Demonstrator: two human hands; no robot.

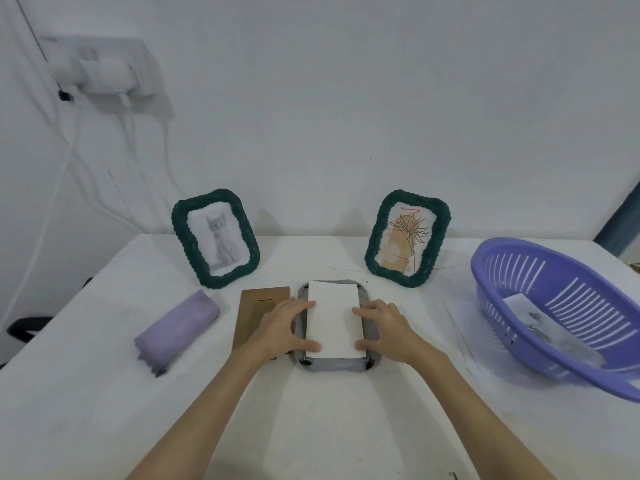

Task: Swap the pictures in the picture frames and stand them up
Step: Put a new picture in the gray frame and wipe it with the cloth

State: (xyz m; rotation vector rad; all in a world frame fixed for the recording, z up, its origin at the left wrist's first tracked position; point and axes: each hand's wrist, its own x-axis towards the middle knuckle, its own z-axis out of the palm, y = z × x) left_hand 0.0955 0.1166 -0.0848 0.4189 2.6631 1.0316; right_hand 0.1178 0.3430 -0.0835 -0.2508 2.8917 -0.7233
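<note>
A grey frame (330,365) lies face down at the table's middle, its back open. A white picture sheet (334,317) lies blank side up in it. My left hand (284,327) touches the sheet's left edge with spread fingers. My right hand (384,329) touches its right edge the same way. The brown backing board (254,306) lies flat just left of the frame, partly under my left hand. Two green woven frames stand at the back: one with a cat picture (216,239), one with a plant drawing (407,237).
A rolled purple cloth (178,329) lies at the left. A purple plastic basket (561,313) with papers in it sits at the right, on loose sheets (464,327). The white table (104,410) meets the wall behind the frames. Cables hang at the far left.
</note>
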